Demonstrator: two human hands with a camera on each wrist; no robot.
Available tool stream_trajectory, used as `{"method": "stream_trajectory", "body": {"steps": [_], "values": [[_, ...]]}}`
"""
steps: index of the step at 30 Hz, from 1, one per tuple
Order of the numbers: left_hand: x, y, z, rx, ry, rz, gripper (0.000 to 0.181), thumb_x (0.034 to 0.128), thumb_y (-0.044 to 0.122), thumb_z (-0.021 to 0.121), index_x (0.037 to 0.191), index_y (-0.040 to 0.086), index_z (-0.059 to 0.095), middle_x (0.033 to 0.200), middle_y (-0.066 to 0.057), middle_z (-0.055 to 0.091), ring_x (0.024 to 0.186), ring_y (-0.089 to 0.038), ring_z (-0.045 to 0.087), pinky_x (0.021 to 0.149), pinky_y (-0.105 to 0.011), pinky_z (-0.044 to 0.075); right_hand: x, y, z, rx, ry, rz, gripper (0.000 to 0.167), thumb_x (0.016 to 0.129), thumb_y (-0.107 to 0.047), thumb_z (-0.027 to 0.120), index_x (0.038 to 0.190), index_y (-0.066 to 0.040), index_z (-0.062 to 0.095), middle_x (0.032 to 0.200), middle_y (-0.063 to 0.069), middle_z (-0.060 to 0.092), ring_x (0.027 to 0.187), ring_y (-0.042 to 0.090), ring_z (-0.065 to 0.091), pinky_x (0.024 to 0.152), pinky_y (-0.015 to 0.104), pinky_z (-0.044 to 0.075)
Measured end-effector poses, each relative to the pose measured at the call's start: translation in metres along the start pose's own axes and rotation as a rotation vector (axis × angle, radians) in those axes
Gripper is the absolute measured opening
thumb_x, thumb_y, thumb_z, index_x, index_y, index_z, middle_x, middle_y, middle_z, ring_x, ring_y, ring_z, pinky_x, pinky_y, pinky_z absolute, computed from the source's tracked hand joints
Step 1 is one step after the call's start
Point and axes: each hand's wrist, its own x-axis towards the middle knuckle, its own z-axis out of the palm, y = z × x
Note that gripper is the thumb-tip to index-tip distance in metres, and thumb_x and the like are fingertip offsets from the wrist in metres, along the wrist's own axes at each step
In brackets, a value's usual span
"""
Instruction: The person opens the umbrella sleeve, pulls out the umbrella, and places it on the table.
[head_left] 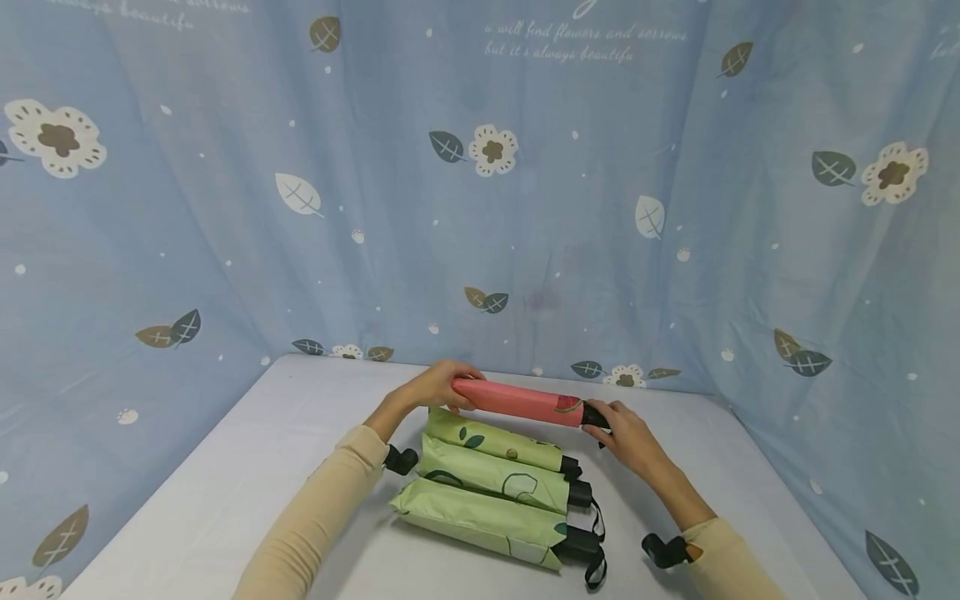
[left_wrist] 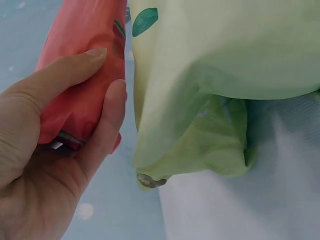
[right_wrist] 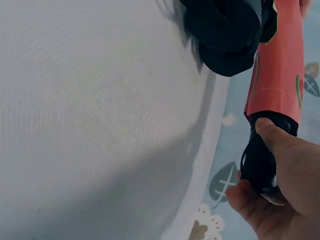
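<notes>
A folded red umbrella (head_left: pixel 517 401) is held between both hands above the far part of the table. My left hand (head_left: pixel 444 385) grips its closed cloth end; in the left wrist view the thumb and fingers pinch the red cloth (left_wrist: pixel 85 95). At the other end my right hand (head_left: pixel 628 435) holds the black handle (right_wrist: pixel 260 155), thumb near the cloth's edge. Just nearer than it lie three folded green umbrellas in a row: the far one (head_left: pixel 491 442), the middle one (head_left: pixel 495 477) and the near one (head_left: pixel 487 518). Their black handles point right.
A white-covered table (head_left: pixel 315 417) carries the umbrellas. Behind it and at both sides hangs a blue curtain (head_left: pixel 390 267) printed with leaves and flowers. Black wrist straps hang from the green umbrellas' handles (head_left: pixel 579 546).
</notes>
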Motion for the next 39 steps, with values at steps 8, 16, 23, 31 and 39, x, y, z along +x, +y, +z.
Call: {"method": "stream_trajectory", "body": {"steps": [8,16,23,31,39], "values": [[0.0,0.001,0.003,-0.019,-0.003,-0.003,0.051,0.0827,0.01,0.078,0.131,0.009,0.061,0.118,-0.018,0.067,0.078,-0.014,0.069,0.062,-0.036,0.06,-0.004,0.002,-0.001,-0.033,0.077,-0.065,0.047,0.09,-0.023,0.071,0.132,-0.003,0.06,0.105,0.021,0.064,0.088,0.033,0.064,0.072,0.045,0.054],[0.001,0.006,0.001,-0.026,-0.034,-0.031,0.053,0.0822,0.011,0.079,0.132,0.01,0.061,0.119,-0.019,0.067,0.083,-0.02,0.071,0.064,-0.037,0.06,-0.005,0.009,-0.007,-0.038,0.141,-0.116,0.047,0.088,-0.019,0.073,0.132,-0.005,0.061,0.103,0.017,0.063,0.085,0.027,0.061,0.068,0.041,0.051],[-0.001,0.004,0.0,-0.008,-0.083,-0.032,0.052,0.0828,0.009,0.078,0.132,0.008,0.06,0.122,-0.02,0.067,0.096,-0.021,0.069,0.065,-0.034,0.06,-0.009,0.014,-0.008,-0.047,0.152,-0.118,0.048,0.086,-0.018,0.075,0.131,-0.007,0.062,0.103,0.018,0.064,0.086,0.029,0.062,0.069,0.043,0.052],[-0.003,0.005,-0.004,0.103,-0.02,0.005,0.048,0.0834,0.013,0.079,0.129,0.011,0.063,0.123,-0.012,0.066,0.103,-0.023,0.067,0.079,-0.03,0.055,-0.012,0.021,-0.01,-0.05,0.143,-0.071,0.049,0.086,-0.02,0.074,0.132,-0.007,0.061,0.105,0.02,0.063,0.085,0.029,0.06,0.067,0.043,0.05],[-0.006,-0.003,-0.011,0.156,0.041,0.032,0.046,0.0849,0.011,0.076,0.129,0.007,0.063,0.125,-0.013,0.066,0.111,-0.028,0.065,0.09,-0.038,0.054,-0.015,0.03,-0.018,-0.056,0.152,-0.058,0.048,0.087,-0.02,0.074,0.132,-0.009,0.06,0.104,0.02,0.063,0.085,0.03,0.06,0.069,0.045,0.051]]}}
